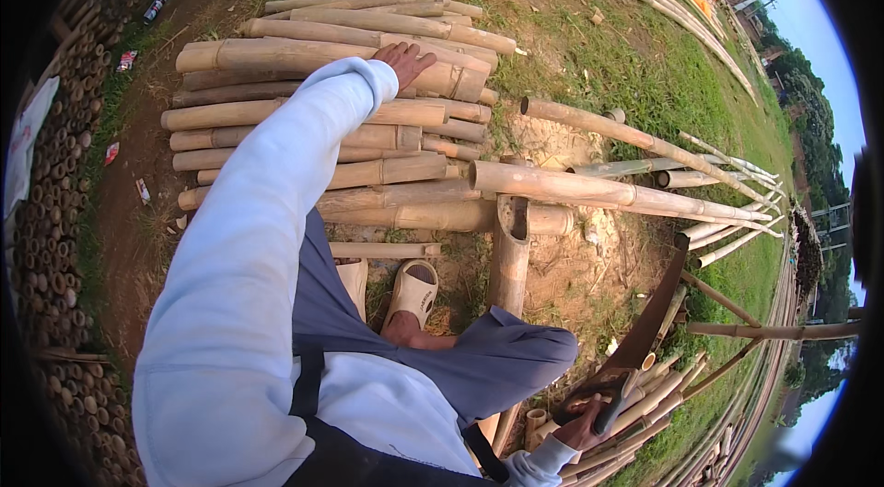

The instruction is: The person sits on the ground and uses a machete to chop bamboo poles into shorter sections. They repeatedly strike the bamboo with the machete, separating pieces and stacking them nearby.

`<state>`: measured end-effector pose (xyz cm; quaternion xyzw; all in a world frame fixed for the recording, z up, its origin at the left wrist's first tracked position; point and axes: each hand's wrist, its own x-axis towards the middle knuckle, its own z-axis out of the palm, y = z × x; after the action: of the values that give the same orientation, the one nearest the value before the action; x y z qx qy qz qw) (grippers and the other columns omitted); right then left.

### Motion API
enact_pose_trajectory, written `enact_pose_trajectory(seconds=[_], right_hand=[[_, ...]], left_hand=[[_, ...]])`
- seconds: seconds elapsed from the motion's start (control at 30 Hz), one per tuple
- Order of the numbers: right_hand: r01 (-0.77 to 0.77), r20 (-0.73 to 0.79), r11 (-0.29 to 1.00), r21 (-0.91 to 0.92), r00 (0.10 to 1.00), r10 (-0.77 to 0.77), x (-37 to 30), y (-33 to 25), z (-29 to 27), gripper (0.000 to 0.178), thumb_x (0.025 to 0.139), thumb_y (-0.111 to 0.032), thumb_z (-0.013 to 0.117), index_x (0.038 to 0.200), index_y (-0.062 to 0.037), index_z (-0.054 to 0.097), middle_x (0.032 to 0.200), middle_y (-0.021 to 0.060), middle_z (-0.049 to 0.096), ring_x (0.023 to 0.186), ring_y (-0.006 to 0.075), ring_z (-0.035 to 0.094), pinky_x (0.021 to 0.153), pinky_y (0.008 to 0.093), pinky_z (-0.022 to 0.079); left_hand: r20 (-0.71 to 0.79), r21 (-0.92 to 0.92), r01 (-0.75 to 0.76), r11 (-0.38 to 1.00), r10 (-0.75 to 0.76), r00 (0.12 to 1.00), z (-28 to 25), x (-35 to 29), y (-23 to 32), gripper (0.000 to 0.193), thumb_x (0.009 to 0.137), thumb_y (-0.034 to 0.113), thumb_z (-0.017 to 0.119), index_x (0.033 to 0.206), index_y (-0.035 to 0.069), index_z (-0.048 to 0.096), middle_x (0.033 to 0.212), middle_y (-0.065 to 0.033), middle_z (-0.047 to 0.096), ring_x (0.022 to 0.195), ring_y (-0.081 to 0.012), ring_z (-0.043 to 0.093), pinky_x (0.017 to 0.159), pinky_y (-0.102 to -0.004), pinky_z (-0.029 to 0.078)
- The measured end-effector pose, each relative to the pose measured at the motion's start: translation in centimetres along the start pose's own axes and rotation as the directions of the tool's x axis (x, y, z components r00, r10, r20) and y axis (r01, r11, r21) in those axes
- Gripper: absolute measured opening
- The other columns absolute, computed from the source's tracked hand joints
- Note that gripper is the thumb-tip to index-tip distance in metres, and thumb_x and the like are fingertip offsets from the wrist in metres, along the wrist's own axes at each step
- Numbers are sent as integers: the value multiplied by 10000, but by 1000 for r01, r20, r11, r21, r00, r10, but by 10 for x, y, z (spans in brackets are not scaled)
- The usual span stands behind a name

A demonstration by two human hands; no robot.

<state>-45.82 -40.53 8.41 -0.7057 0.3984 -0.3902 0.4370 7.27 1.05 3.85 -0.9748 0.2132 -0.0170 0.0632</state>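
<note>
My left hand (407, 62) reaches across to a thick cut bamboo piece (267, 55) on top of a pile. Its fingers lie spread on the piece near the right end, not wrapped round it. Low on the right, my right hand (580, 434) is closed round the dark handle of a hand saw (652, 317). The saw's wide brown blade points up and away, apart from any bamboo. Between my hands, a long bamboo pole (599, 191) rests across the notched top of a short bamboo post (508, 268).
Cut bamboo lengths (368, 176) lie stacked side by side before my knees. More poles (635, 133) stretch right over grass, and thin bamboo (645, 400) lies beside my right hand. Bamboo stacked end-on (60, 238) lines the left. A sandal (414, 292) shows below the pile.
</note>
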Motion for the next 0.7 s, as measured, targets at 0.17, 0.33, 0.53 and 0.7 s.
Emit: enact_pose_trajectory(seconds=[0.17, 0.33, 0.53, 0.7], right_hand=[[-1, -135, 1000, -12, 991, 0, -9, 16, -6, 132, 916, -90, 691, 920, -17, 582, 568, 43, 527, 455, 119, 489, 428, 276, 433], [-135, -149, 989, 55, 978, 142, -16, 27, -3, 164, 927, -68, 683, 1058, 8, 621, 607, 14, 523, 490, 85, 475, 438, 246, 395], [-179, -135, 983, 33, 974, 181, -16, 55, -1, 156, 931, -103, 702, 889, -31, 570, 582, 27, 522, 471, 95, 487, 420, 253, 387], [-210, -208, 978, 4, 956, 207, -15, 92, -10, 148, 868, -78, 760, 912, -47, 622, 699, 34, 604, 533, 98, 523, 461, 265, 418]], left_hand=[[25, 67, 268, 961, -270, 963, 11, 45, -13, 405, 997, 165, 465, 1400, 186, 512, 1445, -105, 511, 1374, -299, 438, 1118, -477, 348], [54, -29, 357, 934, -355, 933, 22, 54, -13, 425, 982, 180, 495, 1406, 196, 520, 1473, -91, 482, 1399, -283, 414, 1151, -513, 295], [-19, -133, 335, 933, -340, 940, 9, 24, -23, 559, 910, 78, 582, 1447, 185, 467, 1484, -113, 442, 1385, -316, 424, 1155, -494, 337], [-177, -439, 14, 898, -102, 979, -6, -43, -35, 514, 910, 177, 681, 1393, 138, 511, 1478, -150, 442, 1340, -361, 469, 1114, -445, 421]])
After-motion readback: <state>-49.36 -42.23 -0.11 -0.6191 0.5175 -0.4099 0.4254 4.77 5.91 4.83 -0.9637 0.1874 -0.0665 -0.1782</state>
